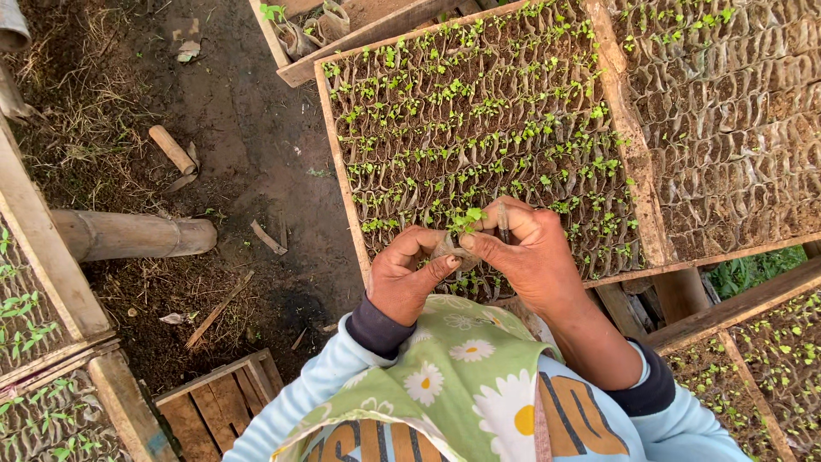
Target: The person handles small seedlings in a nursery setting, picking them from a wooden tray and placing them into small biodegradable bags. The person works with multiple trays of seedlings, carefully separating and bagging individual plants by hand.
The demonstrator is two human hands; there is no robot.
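Head view: left hand and right hand meet at centre, just over the near edge of a wooden seedling tray. Left grip is pinched on a small brownish paper pot, thumb below and fingers curled above. The pot has a seedling w/ green leaves sticking up from its top. Right grip is closed too: thumb and forefinger press the pot's right side, and a thin dark stick stands between the fingers, roughly upright. Can't tell if the stick touches the soil.

The tray is packed w/ rows of like pots, most showing tiny green sprouts; it runs from the hands toward the far side. Just right of it, past a wooden rail, a second tray holds pots that look mostly bare, w/ a few sprouts at its far edge. Near right, a lower tray w/ sprouts.

Left of the main tray: dark dirt floor, a thick bamboo pole lying across it, a short bamboo piece further off. Far left edge, more seedling trays. Near left, a wooden pallet. Pale blue sleeves and a green daisy-print cloth fill the near centre.
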